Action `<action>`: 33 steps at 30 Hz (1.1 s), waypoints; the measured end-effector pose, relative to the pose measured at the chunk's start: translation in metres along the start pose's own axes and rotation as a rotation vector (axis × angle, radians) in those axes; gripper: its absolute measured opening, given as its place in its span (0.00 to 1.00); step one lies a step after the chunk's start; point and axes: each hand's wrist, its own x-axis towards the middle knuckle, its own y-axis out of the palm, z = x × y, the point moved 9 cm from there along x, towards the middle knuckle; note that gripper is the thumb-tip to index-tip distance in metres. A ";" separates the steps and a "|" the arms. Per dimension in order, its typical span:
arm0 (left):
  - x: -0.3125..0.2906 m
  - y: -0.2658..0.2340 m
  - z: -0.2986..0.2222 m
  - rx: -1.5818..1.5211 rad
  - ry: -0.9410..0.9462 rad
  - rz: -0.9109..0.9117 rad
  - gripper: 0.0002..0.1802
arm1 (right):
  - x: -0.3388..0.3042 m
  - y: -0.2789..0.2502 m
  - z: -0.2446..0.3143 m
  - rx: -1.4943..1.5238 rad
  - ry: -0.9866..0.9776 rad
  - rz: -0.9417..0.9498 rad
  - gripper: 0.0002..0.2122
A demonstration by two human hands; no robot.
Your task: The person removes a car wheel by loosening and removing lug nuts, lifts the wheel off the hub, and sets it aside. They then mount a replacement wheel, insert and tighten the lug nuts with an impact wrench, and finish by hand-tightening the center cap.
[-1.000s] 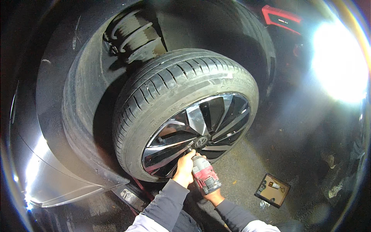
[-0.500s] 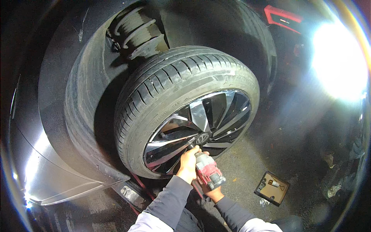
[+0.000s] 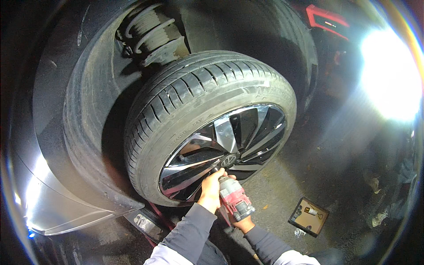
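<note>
A red and grey impact wrench [image 3: 235,196] points at the hub area of a car wheel [image 3: 226,133], whose rim is black and silver. My left hand [image 3: 210,191] wraps round the front of the tool near its socket, close to the centre cap [image 3: 229,160]. Below the tool's body, my right hand [image 3: 244,224] grips the handle; most of its fingers are hidden behind the tool. The socket's tip sits against the rim beside the cap, and I cannot tell whether it is seated on a bolt. The black tyre [image 3: 194,90] stands upright, tilted in view.
Above the tyre, a coil spring [image 3: 152,33] shows inside the wheel arch [image 3: 84,115]. A small tray [image 3: 316,229] with a few tools lies on the ground at right. Beyond it glares a bright lamp [image 3: 391,75], near a red-framed object [image 3: 327,22]. A red jack-like bar [image 3: 161,216] is at lower left.
The view has shifted slightly, and the wheel's surroundings sit a little further left. Both hands keep hold of the impact wrench at the hub.
</note>
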 end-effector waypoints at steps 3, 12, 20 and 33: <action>0.000 -0.001 0.000 -0.012 -0.023 0.009 0.13 | 0.004 0.002 -0.003 0.243 0.056 0.074 0.22; -0.020 0.004 0.009 -0.011 -0.065 0.040 0.13 | -0.015 -0.016 0.007 0.227 0.064 -0.037 0.19; -0.037 -0.012 0.082 0.318 -0.169 -0.079 0.11 | -0.125 0.039 -0.052 1.038 0.707 0.243 0.15; -0.015 -0.044 0.146 0.684 -0.101 -0.132 0.02 | -0.116 0.020 -0.077 0.036 -0.092 0.878 0.21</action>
